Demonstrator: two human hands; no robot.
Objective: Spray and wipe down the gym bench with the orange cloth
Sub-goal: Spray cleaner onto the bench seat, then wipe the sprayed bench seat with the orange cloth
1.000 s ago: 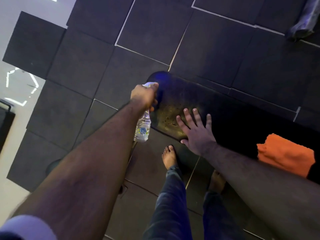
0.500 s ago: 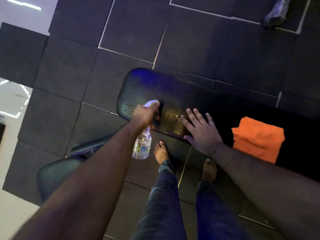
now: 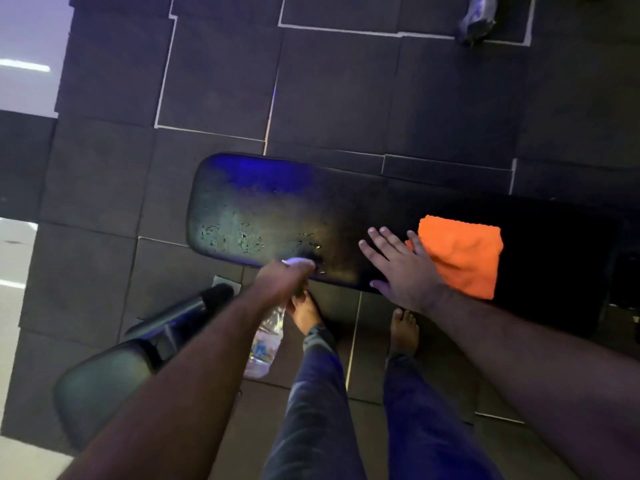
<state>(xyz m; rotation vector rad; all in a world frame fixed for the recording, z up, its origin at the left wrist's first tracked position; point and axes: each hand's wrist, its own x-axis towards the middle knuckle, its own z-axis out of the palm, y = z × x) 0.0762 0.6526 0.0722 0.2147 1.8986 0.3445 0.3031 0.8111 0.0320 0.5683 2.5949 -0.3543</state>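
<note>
The black padded gym bench [image 3: 277,206] runs left to right across the middle, with spray droplets on its left part near the front edge. My left hand [image 3: 282,282] is shut on a clear spray bottle [image 3: 265,344], held at the bench's near edge with the bottle hanging below the fist. My right hand [image 3: 403,268] lies flat on the bench with fingers spread, its little-finger side touching the orange cloth [image 3: 464,254]. The cloth lies folded on the bench to the right.
Dark rubber floor tiles surround the bench. A second black pad on a metal frame [image 3: 104,379] stands at lower left beside my left arm. My bare feet [image 3: 306,311] stand right below the bench's front edge. A grey object [image 3: 476,19] lies at top right.
My left hand with the bottle has drawn back from over the bench towards its near edge. My right hand has slid right along the bench and now touches the orange cloth. More droplets show.
</note>
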